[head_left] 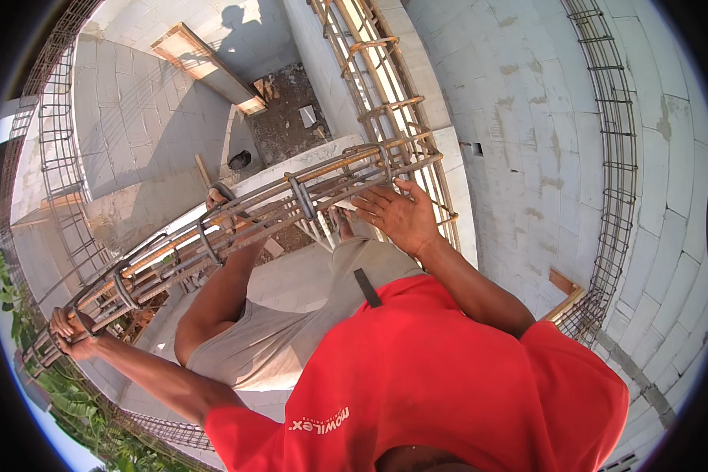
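Gripping the far left end of a long rusty rebar cage [244, 212], the left hand [71, 324] has its fingers curled shut around the outer bars there, close to where green leaves [23, 330] show beyond the cage; the cage lies roughly level across the top of a grey block wall [307, 161], running from that lower left end up to the right, its stirrups spaced along it and several joints wrapped in dark ties; at the cage's right end the right hand [397, 216] is spread open, palm up, fingers extended and fingertips resting against the bars rather than wrapped around them; a third hand [220, 197], which I cannot assign with certainty, is closed on the cage near its middle, on the far side of it; just beyond the cage's right end an upright rebar column cage [374, 86] rises, nearly touching it, so that end has little spare room; to the right of the cage a tall block wall [519, 126] stands well apart, with another vertical rebar ladder [613, 157] along it; behind the cage, the far side drops to a floor of rubble [291, 110] and a timber form board [212, 67], leaving open space past the wall's edge.
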`<state>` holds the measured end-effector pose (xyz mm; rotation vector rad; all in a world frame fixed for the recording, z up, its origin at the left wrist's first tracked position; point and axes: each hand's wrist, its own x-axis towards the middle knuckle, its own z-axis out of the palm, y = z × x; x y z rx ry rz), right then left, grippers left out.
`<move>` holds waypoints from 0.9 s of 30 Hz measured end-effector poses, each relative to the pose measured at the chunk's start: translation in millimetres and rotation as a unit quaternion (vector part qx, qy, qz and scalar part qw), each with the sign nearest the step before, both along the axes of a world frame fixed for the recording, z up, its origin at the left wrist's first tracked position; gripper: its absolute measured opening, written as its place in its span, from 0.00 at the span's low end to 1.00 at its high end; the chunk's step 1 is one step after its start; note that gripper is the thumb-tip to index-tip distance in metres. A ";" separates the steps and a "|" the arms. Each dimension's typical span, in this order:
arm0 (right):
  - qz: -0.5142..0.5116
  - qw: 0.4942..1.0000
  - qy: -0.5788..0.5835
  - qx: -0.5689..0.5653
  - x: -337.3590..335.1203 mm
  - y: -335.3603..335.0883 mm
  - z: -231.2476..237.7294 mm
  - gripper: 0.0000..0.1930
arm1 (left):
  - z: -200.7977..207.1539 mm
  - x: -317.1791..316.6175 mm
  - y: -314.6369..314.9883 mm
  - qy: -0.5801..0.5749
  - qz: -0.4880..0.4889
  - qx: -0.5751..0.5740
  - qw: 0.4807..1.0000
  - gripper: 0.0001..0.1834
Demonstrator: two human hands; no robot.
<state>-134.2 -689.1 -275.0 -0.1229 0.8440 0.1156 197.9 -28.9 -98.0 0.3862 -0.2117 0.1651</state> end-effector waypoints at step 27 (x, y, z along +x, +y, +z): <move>-0.090 0.992 -0.026 0.087 70.9 64.7 -7.0 0.19 | -147.4 -11.8 50.4 0.472 0.224 0.226 0.822 0.26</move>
